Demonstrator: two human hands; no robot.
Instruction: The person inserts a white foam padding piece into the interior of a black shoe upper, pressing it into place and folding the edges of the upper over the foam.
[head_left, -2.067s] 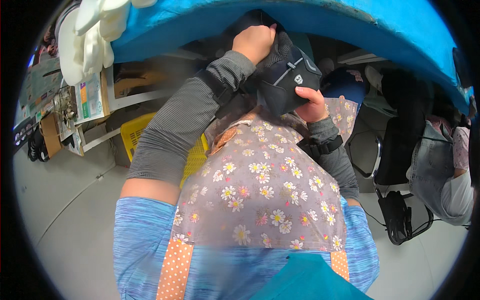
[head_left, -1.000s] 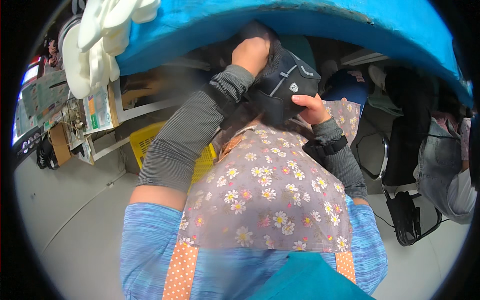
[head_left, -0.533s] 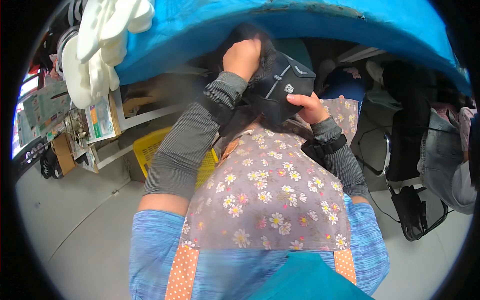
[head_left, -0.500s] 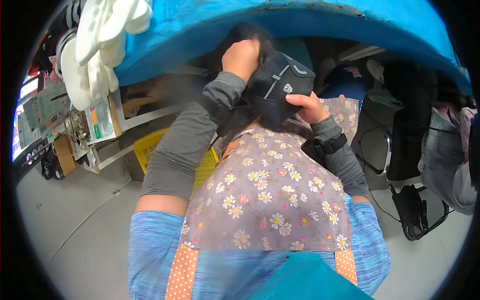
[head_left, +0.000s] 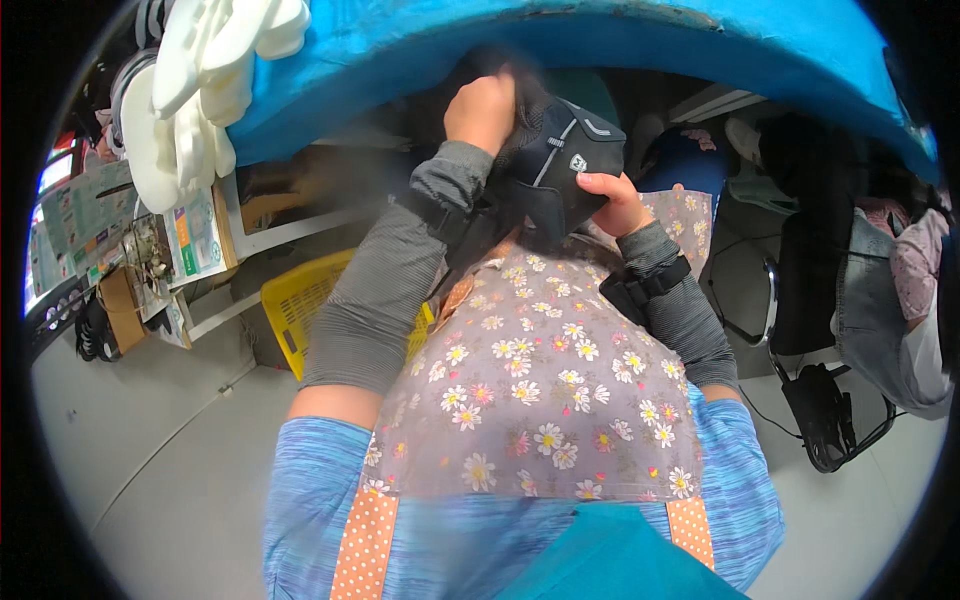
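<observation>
Black bag lies between hands; right hand nips its right edge, thumb frontward; left hand curls against upper-left mesh, hold unclear.

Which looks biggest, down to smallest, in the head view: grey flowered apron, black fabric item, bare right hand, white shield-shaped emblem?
1. Grey flowered apron
2. Black fabric item
3. Bare right hand
4. White shield-shaped emblem
</observation>
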